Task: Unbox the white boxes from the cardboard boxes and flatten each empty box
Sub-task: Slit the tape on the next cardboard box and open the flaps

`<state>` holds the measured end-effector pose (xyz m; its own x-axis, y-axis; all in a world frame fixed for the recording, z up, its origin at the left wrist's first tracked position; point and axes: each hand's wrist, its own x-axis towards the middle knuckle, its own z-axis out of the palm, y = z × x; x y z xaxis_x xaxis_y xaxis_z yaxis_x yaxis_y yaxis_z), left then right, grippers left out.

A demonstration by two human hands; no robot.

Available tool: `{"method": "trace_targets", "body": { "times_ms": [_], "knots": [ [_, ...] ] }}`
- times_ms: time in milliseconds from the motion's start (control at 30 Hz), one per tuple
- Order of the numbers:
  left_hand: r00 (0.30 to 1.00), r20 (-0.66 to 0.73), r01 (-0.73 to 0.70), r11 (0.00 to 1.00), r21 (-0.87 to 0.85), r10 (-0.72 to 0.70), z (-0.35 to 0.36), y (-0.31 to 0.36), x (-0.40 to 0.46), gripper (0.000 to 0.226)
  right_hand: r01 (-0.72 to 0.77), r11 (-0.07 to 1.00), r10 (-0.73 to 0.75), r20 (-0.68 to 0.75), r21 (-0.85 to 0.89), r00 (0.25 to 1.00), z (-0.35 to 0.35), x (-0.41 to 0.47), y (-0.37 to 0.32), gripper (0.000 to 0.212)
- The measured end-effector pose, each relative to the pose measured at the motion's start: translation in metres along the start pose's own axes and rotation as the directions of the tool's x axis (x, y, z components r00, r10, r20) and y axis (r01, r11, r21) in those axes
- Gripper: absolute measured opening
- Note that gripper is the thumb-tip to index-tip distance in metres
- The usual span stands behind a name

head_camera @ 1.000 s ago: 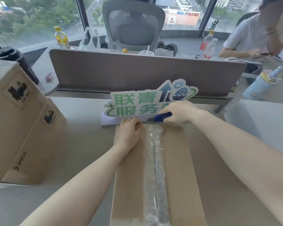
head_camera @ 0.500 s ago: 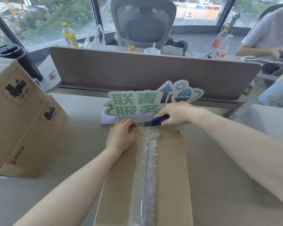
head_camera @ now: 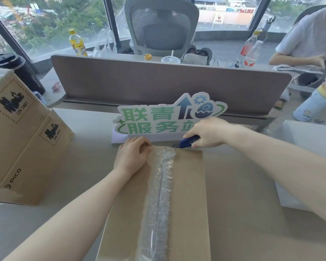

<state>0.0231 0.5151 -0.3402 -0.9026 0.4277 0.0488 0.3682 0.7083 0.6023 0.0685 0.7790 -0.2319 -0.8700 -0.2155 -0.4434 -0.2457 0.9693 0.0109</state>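
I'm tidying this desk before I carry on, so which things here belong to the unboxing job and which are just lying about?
Job in hand:
taped cardboard box
blue box cutter, held by right hand
left hand on the box
two stacked cardboard boxes

Lying about:
green sign
black coffee tumbler
yellow drink bottle
pale blue bottle

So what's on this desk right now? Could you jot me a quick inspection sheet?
Surface: grey desk, brown divider behind.
Job's things: taped cardboard box, tape strip uncut; two more cardboard boxes at left.
Clutter: green sign, black cup, yellow bottle.
Hands: left hand rests on the box; right hand grips a blue cutter at the tape's far end.
Cables: nothing seen.
Surroundings: office chair, windows, seated person.
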Motion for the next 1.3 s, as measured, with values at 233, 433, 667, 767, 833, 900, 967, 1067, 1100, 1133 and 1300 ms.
{"method": "trace_targets", "body": {
  "times_ms": [233, 433, 667, 767, 833, 900, 967, 1067, 1100, 1133, 1300],
  "knots": [
    [1.000, -0.002, 0.004, 1.000, 0.017, -0.004, -0.001, 0.001, 0.000, 0.002, -0.019, 0.997, 0.019, -0.003, -0.076, 1.000, -0.006, -0.013, 0.004, 0.037],
    [1.000, 0.028, -0.003, 1.000, 0.014, 0.002, -0.006, 0.005, -0.002, 0.007, -0.246, 0.879, 0.360, -0.229, 0.409, 0.905, 0.013, -0.034, -0.018, 0.011],
    [0.995, 0.049, -0.100, 0.973, 0.210, 0.092, -0.016, 0.018, -0.035, 0.040, -0.310, 0.500, 0.440, 0.071, 0.809, 0.895, 0.041, -0.032, -0.116, 0.005],
    [0.984, 0.152, -0.124, 0.960, 0.252, 0.088, -0.020, 0.013, -0.050, 0.051, -0.342, 0.370, 0.488, 0.133, 0.864, 0.863, 0.038, -0.029, -0.134, 0.014],
    [0.973, 0.205, -0.154, 0.956, 0.248, 0.104, -0.022, 0.011, -0.056, 0.055, -0.374, 0.343, 0.511, 0.163, 0.862, 0.844, 0.031, -0.027, -0.144, 0.016],
    [0.965, 0.230, -0.175, 0.962, 0.211, 0.125, -0.025, 0.007, -0.060, 0.058, -0.413, 0.330, 0.543, 0.187, 0.849, 0.819, 0.026, -0.024, -0.152, 0.019],
    [0.959, 0.244, -0.187, 0.967, 0.171, 0.143, -0.025, 0.001, -0.066, 0.061, -0.451, 0.313, 0.572, 0.213, 0.836, 0.792, 0.024, -0.018, -0.158, 0.018],
    [0.949, 0.254, -0.228, 0.962, 0.148, 0.186, -0.023, -0.009, -0.076, 0.064, -0.528, 0.309, 0.622, 0.252, 0.791, 0.741, 0.021, -0.005, -0.168, 0.020],
    [0.949, 0.253, -0.231, 0.962, 0.145, 0.190, -0.022, -0.012, -0.080, 0.065, -0.550, 0.311, 0.635, 0.262, 0.775, 0.727, 0.020, -0.001, -0.171, 0.022],
    [0.950, 0.249, -0.228, 0.964, 0.139, 0.188, -0.022, -0.014, -0.082, 0.066, -0.572, 0.311, 0.647, 0.271, 0.759, 0.712, 0.018, 0.003, -0.175, 0.024],
    [0.958, 0.220, -0.210, 0.972, 0.104, 0.183, -0.019, -0.018, -0.083, 0.068, -0.677, 0.326, 0.667, 0.346, 0.660, 0.659, 0.002, 0.015, -0.192, 0.029]
  ]
}}
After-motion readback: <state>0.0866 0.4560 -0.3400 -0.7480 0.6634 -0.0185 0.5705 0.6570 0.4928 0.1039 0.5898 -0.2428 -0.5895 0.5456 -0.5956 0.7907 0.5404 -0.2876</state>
